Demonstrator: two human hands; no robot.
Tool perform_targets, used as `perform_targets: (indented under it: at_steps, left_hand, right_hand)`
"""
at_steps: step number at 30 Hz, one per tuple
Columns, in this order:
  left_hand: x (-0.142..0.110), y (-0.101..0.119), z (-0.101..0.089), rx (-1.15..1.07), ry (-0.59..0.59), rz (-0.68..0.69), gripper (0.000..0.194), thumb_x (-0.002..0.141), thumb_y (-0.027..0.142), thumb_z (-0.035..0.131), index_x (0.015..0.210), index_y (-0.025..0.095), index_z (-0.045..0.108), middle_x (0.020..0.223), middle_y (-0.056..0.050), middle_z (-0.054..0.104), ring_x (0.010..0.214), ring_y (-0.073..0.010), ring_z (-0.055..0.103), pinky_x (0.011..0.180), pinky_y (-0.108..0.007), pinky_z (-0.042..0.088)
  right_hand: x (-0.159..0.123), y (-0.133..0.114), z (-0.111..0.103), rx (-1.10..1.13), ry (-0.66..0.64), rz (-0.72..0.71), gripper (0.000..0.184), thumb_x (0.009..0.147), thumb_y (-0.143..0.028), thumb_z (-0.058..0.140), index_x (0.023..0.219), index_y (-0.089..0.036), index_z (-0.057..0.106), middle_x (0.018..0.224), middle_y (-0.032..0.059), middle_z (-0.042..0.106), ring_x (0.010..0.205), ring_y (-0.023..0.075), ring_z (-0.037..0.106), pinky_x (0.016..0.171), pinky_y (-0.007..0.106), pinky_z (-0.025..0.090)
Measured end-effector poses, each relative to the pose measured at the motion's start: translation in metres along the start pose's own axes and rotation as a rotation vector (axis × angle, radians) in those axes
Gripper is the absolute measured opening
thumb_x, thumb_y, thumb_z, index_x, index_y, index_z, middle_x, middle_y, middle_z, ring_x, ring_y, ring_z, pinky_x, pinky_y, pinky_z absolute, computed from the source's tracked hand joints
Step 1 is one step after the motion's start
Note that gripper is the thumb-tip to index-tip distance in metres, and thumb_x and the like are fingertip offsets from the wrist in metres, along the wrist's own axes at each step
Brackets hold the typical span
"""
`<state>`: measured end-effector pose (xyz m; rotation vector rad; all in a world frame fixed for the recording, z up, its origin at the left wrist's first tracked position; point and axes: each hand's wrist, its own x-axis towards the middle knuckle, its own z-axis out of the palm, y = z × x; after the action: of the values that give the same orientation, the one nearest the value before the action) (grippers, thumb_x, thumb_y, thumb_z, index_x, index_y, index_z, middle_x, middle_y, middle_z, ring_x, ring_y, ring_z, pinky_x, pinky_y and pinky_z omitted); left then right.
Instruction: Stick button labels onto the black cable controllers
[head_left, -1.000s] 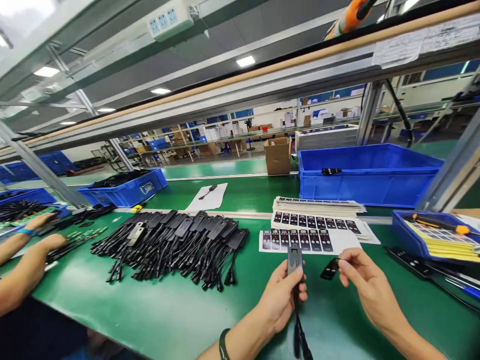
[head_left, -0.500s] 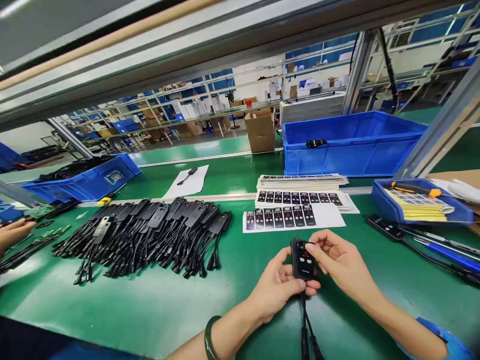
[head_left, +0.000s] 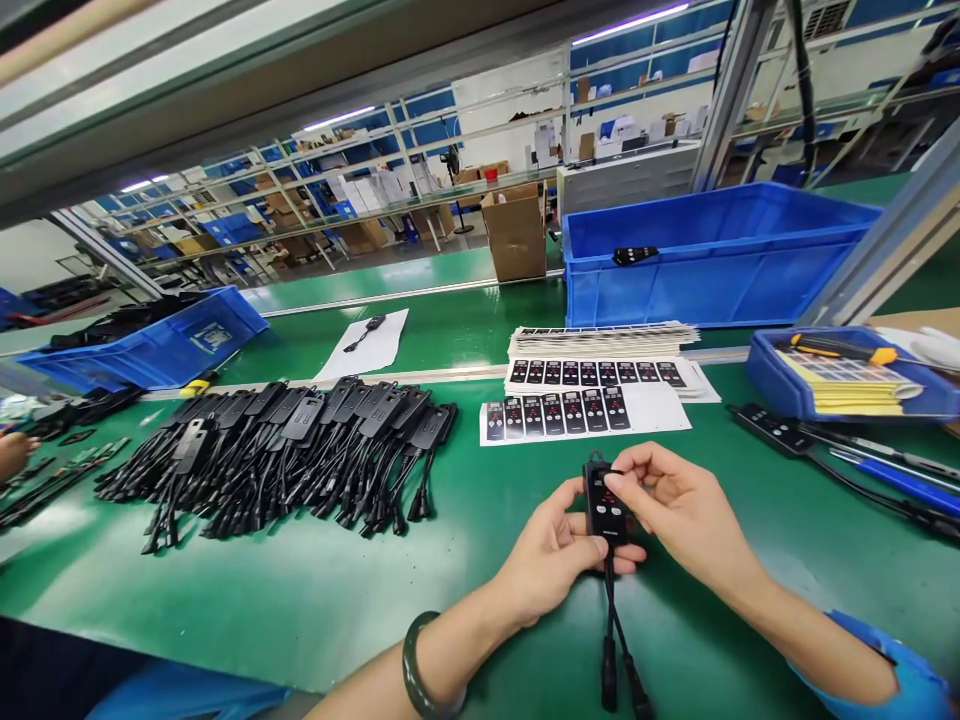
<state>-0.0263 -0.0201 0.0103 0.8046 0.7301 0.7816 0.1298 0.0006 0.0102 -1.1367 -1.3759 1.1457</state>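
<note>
Hands: both at bench front, rt of ctr. L hand grasping the black controller from its lt side, thumb over the lower face, fingers curled under. R hand: thumb & forefinger at upper rt of face; pinching an edge or only pressing, cannot tell.

Controller orient.: face up twd wearer, long axis approx. fore-and-aft, far end slightly lt. Loop end points away; two cables run back twd wearer. Red marks mid-face, two pale buttons below.

Room: racking w/ cartons & misc. stock behind; overhead beam crosses above.

Surface: green bench, glossy, light streaks.

On bench, by size: lg. blue bin, rear rt; heap of cabled black units, lt of hands, loop ends mostly away; blue bin w/ black parts, far lt; carton, rear ctr; blue tray w/ yellow-edged sheets, rt; part-used label sheet, just beyond hands, stacks behind; cabled black unit, against tray front; orange-and-black screwdriver atop tray sheets; small black piece at lg. bin rim.

Co-worker's hand partly in view, lt edge.
</note>
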Motion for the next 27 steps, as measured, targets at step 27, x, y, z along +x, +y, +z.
perform_targets:
  at_steps: [27]
  left_hand:
    - [-0.0003,-0.0019,0.0013,0.094,-0.018,0.039,0.055,0.071,0.035,0.073,0.114,0.016,0.043,0.092,-0.013,0.063,0.084,-0.0205,0.065,0.075,-0.02,0.054]
  right_hand:
    - [-0.0005,0.0063,0.0023,-0.115,0.103,-0.013,0.025,0.076,-0.038,0.066,0.08,-0.016,0.056,0.063,0.0004,0.051,0.056,0.0111,0.049,0.05,0.021,0.044]
